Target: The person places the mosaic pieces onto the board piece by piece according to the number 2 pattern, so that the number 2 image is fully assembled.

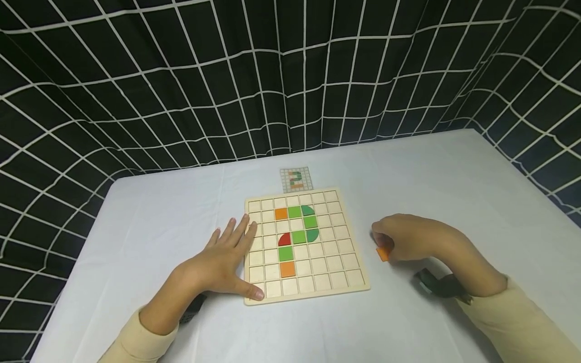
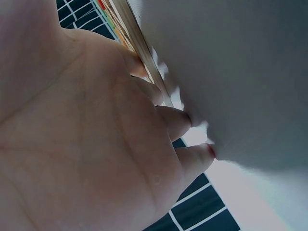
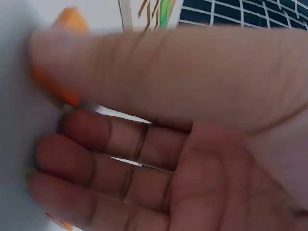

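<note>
A wooden grid board (image 1: 333, 262) lies on the table with several coloured tiles set in its squares. They include orange and green squares, a red quarter-round (image 1: 284, 240) and darker green quarter-rounds. My left hand (image 1: 217, 264) is spread flat along the board's left side, with its thumb on the near left corner. Off to the right of the board, my right hand (image 1: 408, 237) pinches an orange tile (image 1: 383, 254) low at the table surface. In the right wrist view, the thumb covers part of that orange tile (image 3: 72, 20), and the other fingers are curled.
Behind the board's far edge lies a small pattern card (image 1: 296, 179) with a similar coloured figure. White cloth covers the table (image 1: 181, 201). A dark curtain (image 1: 254, 75) with white grid lines surrounds its back and sides.
</note>
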`<state>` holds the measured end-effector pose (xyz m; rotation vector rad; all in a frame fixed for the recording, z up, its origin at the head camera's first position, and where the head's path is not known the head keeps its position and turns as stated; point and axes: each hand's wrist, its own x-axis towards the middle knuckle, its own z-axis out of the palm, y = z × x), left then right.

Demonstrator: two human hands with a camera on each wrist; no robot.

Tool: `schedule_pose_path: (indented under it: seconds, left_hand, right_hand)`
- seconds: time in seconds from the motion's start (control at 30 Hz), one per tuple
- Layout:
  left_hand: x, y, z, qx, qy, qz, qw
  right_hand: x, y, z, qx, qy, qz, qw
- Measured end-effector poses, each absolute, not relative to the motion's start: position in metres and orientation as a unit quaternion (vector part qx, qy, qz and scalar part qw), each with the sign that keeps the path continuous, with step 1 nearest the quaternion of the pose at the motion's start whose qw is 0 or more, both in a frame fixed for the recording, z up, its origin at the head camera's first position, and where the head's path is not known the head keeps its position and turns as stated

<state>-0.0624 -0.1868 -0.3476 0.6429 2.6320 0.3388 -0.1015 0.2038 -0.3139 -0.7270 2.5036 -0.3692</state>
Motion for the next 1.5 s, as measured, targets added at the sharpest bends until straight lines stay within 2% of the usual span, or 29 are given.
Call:
schedule_pose_path:
  seconds: [0.23,0.37,0.47,0.63,0.97,1.13,1.23,1.37,1.5]
  left_hand:
    - [-0.062,-0.188,-0.349,0.228,0.944,0.122,0.205]
    - [-0.062,-0.188,-0.349,0.229,0.944,0.122,0.203]
    - [-0.062,-0.187,-0.348,0.230,0.944,0.122,0.202]
    - [-0.062,-0.186,-0.347,0.232,0.944,0.120,0.202]
    - [-0.062,-0.186,-0.347,0.230,0.944,0.119,0.202]
    - [-0.062,-0.186,-0.348,0.229,0.944,0.121,0.202]
    - [-0.062,-0.186,-0.348,0.229,0.945,0.121,0.200]
    - [-0.061,-0.187,-0.348,0.229,0.945,0.122,0.200]
    - [-0.061,-0.187,-0.348,0.232,0.944,0.124,0.199]
  right_hand:
    - [-0.108,0.202,-0.319,-0.327,0.887,-0.207,0.253]
    - [-0.113,0.205,-0.325,-0.358,0.839,-0.283,0.295]
    - [-0.116,0.208,-0.329,-0.352,0.812,-0.328,0.330]
    - [-0.120,0.212,-0.333,-0.308,0.807,-0.364,0.348]
    - [-0.130,0.214,-0.337,-0.336,0.809,-0.396,0.275]
    - [-0.132,0.213,-0.342,-0.326,0.781,-0.445,0.293]
    - [-0.133,0.212,-0.344,-0.321,0.780,-0.460,0.276]
    - [-0.134,0.211,-0.344,-0.290,0.802,-0.466,0.236]
    - [-0.134,0.210,-0.342,-0.236,0.810,-0.485,0.231]
